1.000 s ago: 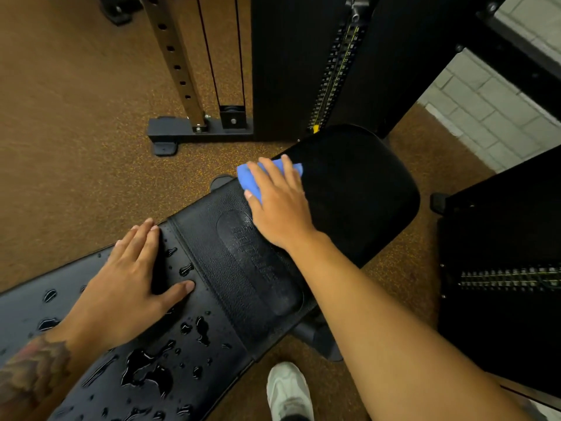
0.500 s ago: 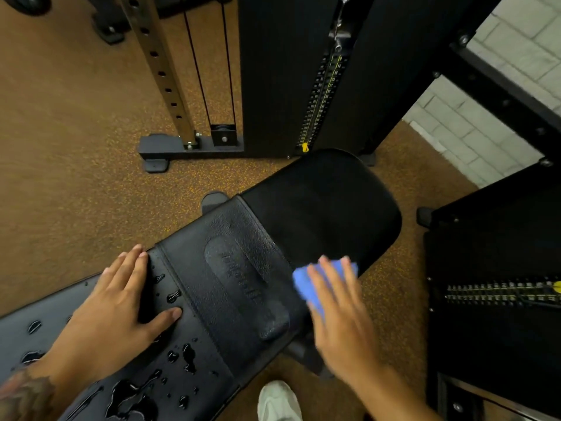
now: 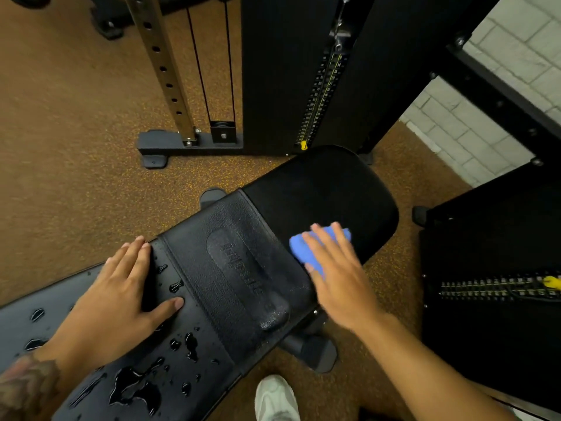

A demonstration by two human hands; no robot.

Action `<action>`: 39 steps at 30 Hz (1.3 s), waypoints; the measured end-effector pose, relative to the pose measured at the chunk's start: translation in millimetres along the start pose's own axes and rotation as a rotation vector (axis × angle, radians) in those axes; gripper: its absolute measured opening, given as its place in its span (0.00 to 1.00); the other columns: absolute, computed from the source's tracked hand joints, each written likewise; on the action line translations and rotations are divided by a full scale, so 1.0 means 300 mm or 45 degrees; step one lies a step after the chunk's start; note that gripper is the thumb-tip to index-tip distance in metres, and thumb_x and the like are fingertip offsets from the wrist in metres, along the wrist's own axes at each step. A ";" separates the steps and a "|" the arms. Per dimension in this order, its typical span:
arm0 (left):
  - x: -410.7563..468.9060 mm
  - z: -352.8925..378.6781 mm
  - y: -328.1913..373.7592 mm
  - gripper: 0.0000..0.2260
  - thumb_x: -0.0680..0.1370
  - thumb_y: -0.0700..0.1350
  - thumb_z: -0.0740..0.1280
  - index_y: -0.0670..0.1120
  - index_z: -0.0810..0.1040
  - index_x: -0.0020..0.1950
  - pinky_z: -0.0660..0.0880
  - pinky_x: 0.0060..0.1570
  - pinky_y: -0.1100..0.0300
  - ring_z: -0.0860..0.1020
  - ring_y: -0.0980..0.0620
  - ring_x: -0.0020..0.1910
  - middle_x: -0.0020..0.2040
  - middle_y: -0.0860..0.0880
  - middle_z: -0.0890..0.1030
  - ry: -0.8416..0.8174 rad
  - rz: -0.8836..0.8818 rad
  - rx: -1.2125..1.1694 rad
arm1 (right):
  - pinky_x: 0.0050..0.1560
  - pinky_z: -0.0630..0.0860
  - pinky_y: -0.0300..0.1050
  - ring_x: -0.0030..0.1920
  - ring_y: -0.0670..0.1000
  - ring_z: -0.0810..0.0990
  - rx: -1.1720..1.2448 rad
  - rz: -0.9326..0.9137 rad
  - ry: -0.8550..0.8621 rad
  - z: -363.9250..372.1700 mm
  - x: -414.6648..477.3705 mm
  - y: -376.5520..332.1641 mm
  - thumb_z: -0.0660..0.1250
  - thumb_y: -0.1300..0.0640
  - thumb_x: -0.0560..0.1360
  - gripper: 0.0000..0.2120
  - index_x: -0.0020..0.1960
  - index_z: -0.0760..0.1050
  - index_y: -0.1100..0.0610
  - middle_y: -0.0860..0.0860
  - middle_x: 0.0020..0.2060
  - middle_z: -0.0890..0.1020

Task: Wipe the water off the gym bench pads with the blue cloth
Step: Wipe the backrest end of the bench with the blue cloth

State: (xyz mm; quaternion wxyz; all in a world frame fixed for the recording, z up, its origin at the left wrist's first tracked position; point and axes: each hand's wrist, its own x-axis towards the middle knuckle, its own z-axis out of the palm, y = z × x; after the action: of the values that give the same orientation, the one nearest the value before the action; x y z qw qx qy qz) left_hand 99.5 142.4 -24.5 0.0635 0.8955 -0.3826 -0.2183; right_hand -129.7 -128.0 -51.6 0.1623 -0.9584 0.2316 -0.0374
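Head view: flat right hand (image 3: 341, 278) presses blue cloth (image 3: 299, 250).

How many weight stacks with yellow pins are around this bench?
2. One weight stack stands in the machine behind the bench's far pad; the other weight stack is in the machine at the right edge. Others may be out of view.

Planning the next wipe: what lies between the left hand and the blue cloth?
Head view: a textured pad section with a raised logo strip, water drops near the left hand.
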 end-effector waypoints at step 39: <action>-0.054 -0.025 -0.036 0.50 0.65 0.72 0.52 0.45 0.43 0.79 0.36 0.69 0.66 0.36 0.57 0.75 0.78 0.52 0.38 -0.013 0.184 -0.019 | 0.73 0.58 0.62 0.76 0.64 0.53 0.092 -0.297 -0.147 0.193 -0.078 -0.595 0.62 0.57 0.76 0.27 0.75 0.63 0.56 0.54 0.74 0.65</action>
State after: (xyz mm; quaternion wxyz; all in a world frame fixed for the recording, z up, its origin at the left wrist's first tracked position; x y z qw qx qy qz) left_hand 99.9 161.2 -15.3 0.0837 0.8639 -0.4450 -0.2207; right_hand -64.9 49.6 -47.5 0.2043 -0.9730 0.1073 -0.0092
